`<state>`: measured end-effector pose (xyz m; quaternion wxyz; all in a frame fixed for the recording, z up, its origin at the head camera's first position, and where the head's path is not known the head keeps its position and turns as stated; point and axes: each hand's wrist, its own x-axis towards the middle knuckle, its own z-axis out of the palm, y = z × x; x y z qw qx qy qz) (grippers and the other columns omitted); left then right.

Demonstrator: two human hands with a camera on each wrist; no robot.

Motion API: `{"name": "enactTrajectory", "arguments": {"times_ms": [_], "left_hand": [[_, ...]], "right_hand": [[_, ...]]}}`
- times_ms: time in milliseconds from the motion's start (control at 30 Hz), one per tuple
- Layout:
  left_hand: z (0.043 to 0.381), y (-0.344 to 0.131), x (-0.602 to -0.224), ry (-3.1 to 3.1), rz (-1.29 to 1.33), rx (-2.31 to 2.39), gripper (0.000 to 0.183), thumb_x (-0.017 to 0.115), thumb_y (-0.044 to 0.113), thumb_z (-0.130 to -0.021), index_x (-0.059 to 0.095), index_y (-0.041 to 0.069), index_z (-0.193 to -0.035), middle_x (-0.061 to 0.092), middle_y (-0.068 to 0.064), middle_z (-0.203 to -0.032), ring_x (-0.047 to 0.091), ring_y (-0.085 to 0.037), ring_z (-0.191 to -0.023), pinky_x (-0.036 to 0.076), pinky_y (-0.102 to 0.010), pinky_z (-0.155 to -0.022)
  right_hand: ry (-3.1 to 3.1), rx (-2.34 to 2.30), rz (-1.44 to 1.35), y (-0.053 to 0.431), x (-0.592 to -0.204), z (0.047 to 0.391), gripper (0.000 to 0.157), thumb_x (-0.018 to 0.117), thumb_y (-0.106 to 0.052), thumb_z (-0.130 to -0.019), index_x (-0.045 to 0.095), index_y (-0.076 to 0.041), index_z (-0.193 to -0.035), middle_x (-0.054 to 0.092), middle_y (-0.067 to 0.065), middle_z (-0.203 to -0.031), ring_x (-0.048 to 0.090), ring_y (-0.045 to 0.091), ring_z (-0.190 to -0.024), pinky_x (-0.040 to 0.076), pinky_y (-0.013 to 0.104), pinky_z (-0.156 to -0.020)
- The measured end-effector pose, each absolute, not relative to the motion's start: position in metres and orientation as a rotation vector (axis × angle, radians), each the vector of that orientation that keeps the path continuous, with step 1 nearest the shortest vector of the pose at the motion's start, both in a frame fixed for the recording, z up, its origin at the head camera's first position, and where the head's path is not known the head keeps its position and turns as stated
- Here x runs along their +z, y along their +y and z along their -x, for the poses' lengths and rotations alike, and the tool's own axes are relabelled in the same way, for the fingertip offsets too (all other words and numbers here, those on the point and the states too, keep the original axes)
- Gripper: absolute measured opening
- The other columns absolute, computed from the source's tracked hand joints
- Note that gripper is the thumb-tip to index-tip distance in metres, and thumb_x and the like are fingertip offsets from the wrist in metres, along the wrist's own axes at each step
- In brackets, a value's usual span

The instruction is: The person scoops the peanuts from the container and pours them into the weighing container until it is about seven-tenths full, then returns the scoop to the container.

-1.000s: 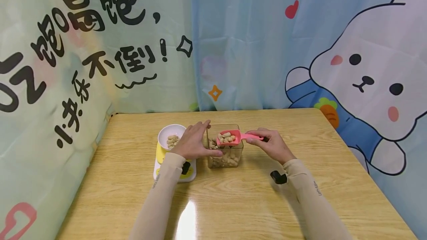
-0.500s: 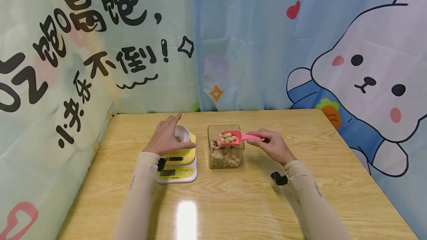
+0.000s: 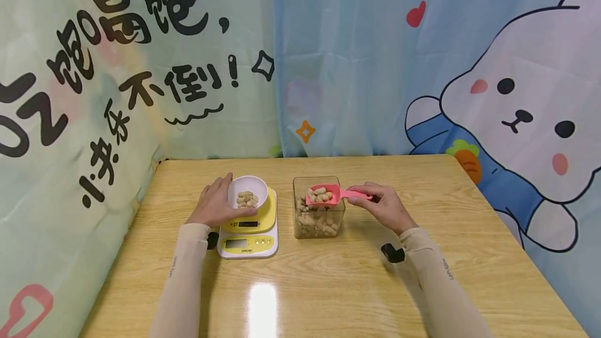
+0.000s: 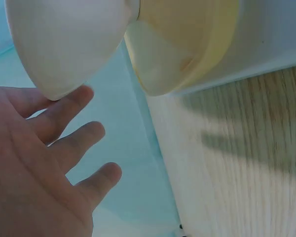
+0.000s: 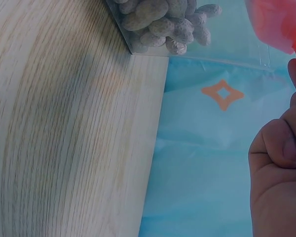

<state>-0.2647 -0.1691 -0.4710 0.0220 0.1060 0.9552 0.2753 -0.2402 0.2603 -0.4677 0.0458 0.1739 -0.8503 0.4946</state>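
On the yellow and white kitchen scale (image 3: 251,223) sits a white bowl (image 3: 255,184) with peanuts (image 3: 247,200) inside. My left hand (image 3: 213,205) is spread at the bowl's left side, thumb across its front and fingers toward its back left. In the left wrist view, several fairly straight fingers (image 4: 84,143) lie close to the bowl's outer wall, which hides part of them. My right hand (image 3: 387,207) grips the handle of a pink scoop (image 3: 335,195). Several unshelled peanuts lie in the scoop, held level over the open clear container (image 3: 316,233).
More peanuts (image 5: 163,24) fill the lower part of the clear container, just right of the scale. All this stands on a light wooden table (image 3: 328,286). Printed curtains (image 3: 338,67) close off its back and sides.
My left hand has gone from the container's left side over to the bowl's left side, uncovering the scale and bowl. My right hand has kept the filled scoop in nearly the same place.
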Motion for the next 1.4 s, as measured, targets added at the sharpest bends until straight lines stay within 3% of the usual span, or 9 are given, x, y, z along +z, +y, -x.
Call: {"name": "enactTrajectory", "arguments": {"times_ms": [233, 367, 633, 900, 1033, 1200, 1400], "left_hand": [[0.264, -0.169, -0.475, 2.932, -0.305, 0.875, 0.124, 0.077, 0.076, -0.068, 0.03, 0.007, -0.159, 0.046, -0.019, -0.148, 0.043, -0.04, -0.135, 0.023, -0.056, -0.118], [0.265, -0.169, -0.477, 2.944, -0.321, 0.906, 0.122, 0.078, 0.076, -0.068, 0.032, 0.006, -0.158, 0.052, -0.018, -0.141, 0.048, -0.038, -0.129, 0.028, -0.056, -0.115], [0.266, -0.17, -0.482, 2.935, -0.329, 0.977, 0.121, 0.081, 0.071, -0.068, 0.032, 0.006, -0.158, 0.055, -0.016, -0.136, 0.053, -0.035, -0.122, 0.043, -0.054, -0.103], [0.266, -0.169, -0.483, 2.936, -0.319, 1.006, 0.117, 0.082, 0.068, -0.069, 0.034, 0.007, -0.157, 0.056, -0.015, -0.134, 0.055, -0.034, -0.118, 0.046, -0.053, -0.099], [0.267, -0.171, -0.485, 2.927, -0.295, 1.021, 0.12, 0.082, 0.07, -0.068, 0.032, 0.008, -0.158, 0.055, -0.015, -0.137, 0.054, -0.034, -0.121, 0.046, -0.053, -0.1], [0.268, -0.17, -0.486, 2.92, -0.287, 1.033, 0.119, 0.083, 0.069, -0.068, 0.032, 0.009, -0.158, 0.057, -0.013, -0.132, 0.055, -0.032, -0.116, 0.048, -0.051, -0.096], [0.269, -0.169, -0.486, 2.926, -0.286, 1.011, 0.117, 0.083, 0.066, -0.07, 0.033, 0.008, -0.157, 0.058, -0.013, -0.13, 0.055, -0.031, -0.114, 0.048, -0.05, -0.097]], "right_hand": [[-2.591, 1.505, -0.545, 0.261, -0.466, 0.241, 0.03, 0.074, -0.024, -0.095, 0.075, -0.011, -0.122, 0.07, 0.007, -0.111, 0.057, 0.02, -0.078, 0.05, 0.028, -0.062], [-2.599, 1.473, -0.536, 0.261, -0.459, 0.242, 0.029, 0.073, -0.021, -0.096, 0.074, -0.01, -0.123, 0.07, 0.007, -0.107, 0.054, 0.018, -0.073, 0.046, 0.027, -0.059], [-2.597, 1.444, -0.53, 0.245, -0.419, 0.234, 0.031, 0.072, -0.015, -0.096, 0.072, 0.001, -0.122, 0.07, 0.017, -0.112, 0.052, 0.016, -0.071, 0.044, 0.025, -0.059], [-2.551, 1.529, -0.57, 0.227, -0.425, 0.26, 0.033, 0.073, -0.023, -0.096, 0.073, -0.009, -0.125, 0.07, 0.011, -0.118, 0.053, 0.022, -0.073, 0.045, 0.026, -0.06], [-2.524, 1.582, -0.639, 0.202, -0.425, 0.27, 0.032, 0.074, -0.02, -0.095, 0.073, -0.008, -0.125, 0.07, 0.011, -0.117, 0.052, 0.023, -0.071, 0.043, 0.027, -0.059], [-2.52, 1.61, -0.708, 0.173, -0.425, 0.276, 0.032, 0.075, -0.023, -0.094, 0.075, -0.011, -0.123, 0.069, 0.009, -0.122, 0.057, 0.025, -0.076, 0.048, 0.029, -0.063], [-2.577, 1.515, -0.754, 0.146, -0.432, 0.283, 0.03, 0.075, -0.033, -0.093, 0.077, -0.017, -0.119, 0.071, 0.003, -0.114, 0.056, 0.023, -0.07, 0.048, 0.03, -0.059]]}}
